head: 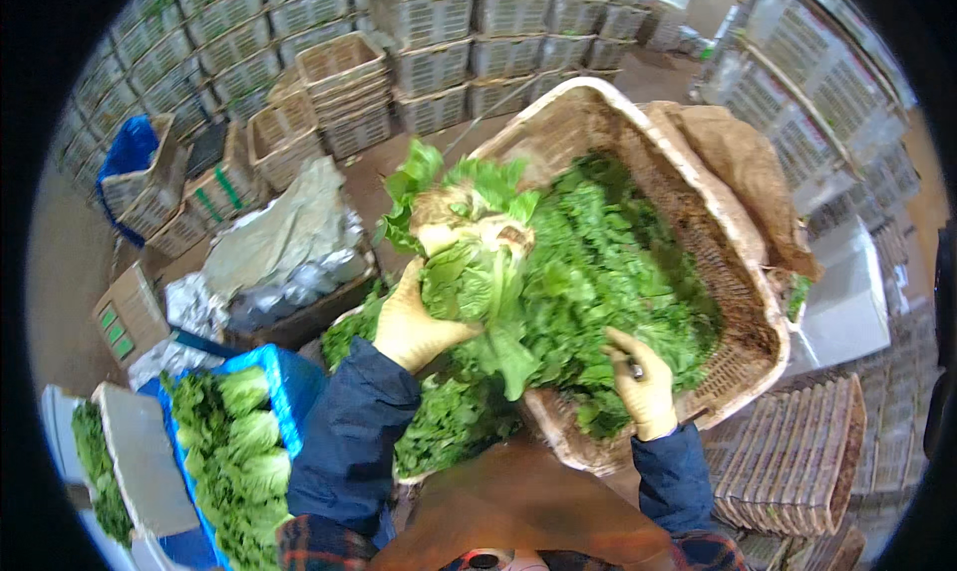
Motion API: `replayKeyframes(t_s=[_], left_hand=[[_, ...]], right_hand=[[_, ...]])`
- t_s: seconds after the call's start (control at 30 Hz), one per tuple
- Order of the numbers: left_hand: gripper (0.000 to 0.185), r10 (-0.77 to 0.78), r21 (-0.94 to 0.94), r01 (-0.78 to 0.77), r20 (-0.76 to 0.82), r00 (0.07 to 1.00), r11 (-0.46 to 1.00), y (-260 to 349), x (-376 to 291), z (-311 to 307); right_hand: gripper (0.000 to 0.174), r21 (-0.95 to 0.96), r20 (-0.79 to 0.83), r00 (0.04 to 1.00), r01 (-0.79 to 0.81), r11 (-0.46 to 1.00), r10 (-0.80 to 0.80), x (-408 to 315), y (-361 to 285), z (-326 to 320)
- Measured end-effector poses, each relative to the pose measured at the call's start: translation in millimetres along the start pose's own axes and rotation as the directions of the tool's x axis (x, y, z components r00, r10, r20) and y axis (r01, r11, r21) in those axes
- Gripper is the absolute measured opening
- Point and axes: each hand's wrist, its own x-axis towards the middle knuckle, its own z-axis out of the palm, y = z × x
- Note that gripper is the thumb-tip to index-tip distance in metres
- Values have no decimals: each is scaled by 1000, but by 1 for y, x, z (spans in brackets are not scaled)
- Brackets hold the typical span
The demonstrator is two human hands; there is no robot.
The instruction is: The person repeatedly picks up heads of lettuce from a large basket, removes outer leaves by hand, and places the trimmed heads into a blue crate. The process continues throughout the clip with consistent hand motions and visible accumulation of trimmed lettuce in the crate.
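Note:
My left hand, in a pale yellow glove, grips a leafy lettuce with its pale cut base and some withered brown leaves turned up. The lettuce is raised over the near left side of a large, dirty white plastic basket. A deep pile of loose green leaves lies in the basket. My right hand, gloved alike, is closed over the basket's near right part. It holds a small hand tool; only a metallic end shows, and the rest is hidden by the fingers.
At my lower left stands a crate lined with blue plastic, holding heads of lettuce. More greens lie beneath my left forearm. Nested crates stand at right, a brown sack by the basket. Crate stacks line the back.

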Motion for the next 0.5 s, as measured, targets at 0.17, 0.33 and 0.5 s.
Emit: replayKeyframes(t_s=[0.17, 0.33, 0.5], left_hand=[[104, -432, 20, 432, 30, 901, 902, -64, -108, -83], [99, -534, 37, 535, -18, 845, 844, -97, -211, -111], [96, -548, -95, 542, -51, 835, 835, -91, -253, -106]], right_hand=[[47, -289, 483, 836, 432, 854, -259, -14, -48, 115], [52, -332, 824, 567, 498, 801, -11, -33, -83, 190], [46, -339, 866, 499, 532, 776, 36, -57, -109, 215]])
